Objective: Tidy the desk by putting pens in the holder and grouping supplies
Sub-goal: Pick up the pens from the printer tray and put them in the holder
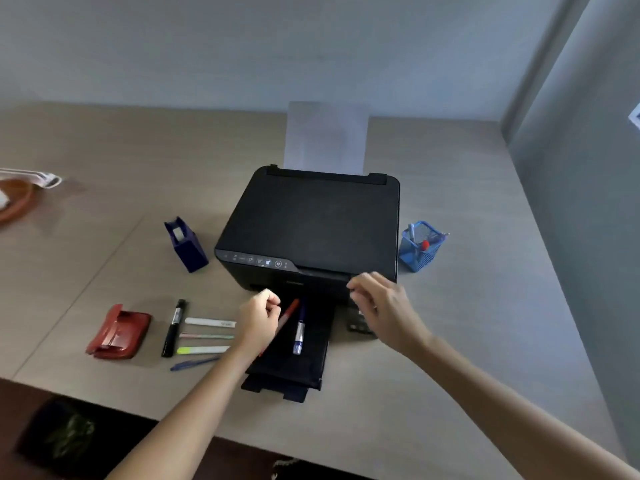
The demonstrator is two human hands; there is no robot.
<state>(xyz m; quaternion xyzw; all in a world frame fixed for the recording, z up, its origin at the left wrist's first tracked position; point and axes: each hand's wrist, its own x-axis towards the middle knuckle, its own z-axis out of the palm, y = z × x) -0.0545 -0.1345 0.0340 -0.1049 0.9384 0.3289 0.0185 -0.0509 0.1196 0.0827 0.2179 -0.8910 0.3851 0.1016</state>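
A red pen (290, 310) and a blue-and-white pen (299, 331) lie on the black printer's output tray (289, 374). My left hand (258, 322) hovers over the red pen with its fingers curled shut; the pen runs beneath it and I see no grip on it. My right hand (379, 303) is over the printer's front right corner, fingers loosely apart and holding nothing. The blue mesh pen holder (420, 252) stands right of the printer with a couple of pens inside. Left of the tray lie a black marker (174, 329), a white pen (209, 322), a pink pen (206, 336), a yellow highlighter (202, 349) and a blue pen (194, 364).
The black printer (311, 220) sits mid-desk with paper (325, 136) upright in its rear feeder. A dark blue tape dispenser (187, 245) stands to its left, a red hole punch (117, 332) at the front left. An orange plate (14, 200) is at the far left edge.
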